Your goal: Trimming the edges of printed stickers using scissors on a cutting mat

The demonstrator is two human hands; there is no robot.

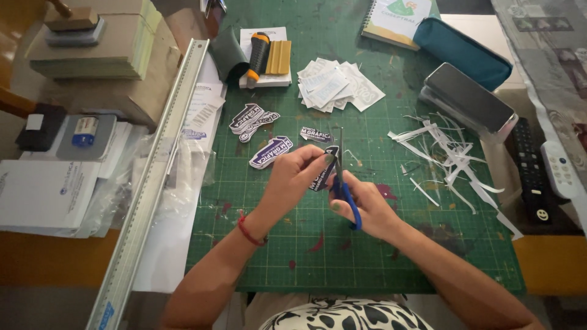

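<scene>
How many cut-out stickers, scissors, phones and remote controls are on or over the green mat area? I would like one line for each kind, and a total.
Cut-out stickers: 5, four lying on the cutting mat such as, one held by the left hand
Scissors: 1, blue-handled, in the right hand
Phones: 1
Remote controls: 2, black and white
Total: 9

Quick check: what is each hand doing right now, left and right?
Left hand: closed on a dark printed sticker.
Right hand: closed around the blue scissors, blades pointing up at the sticker.
</scene>
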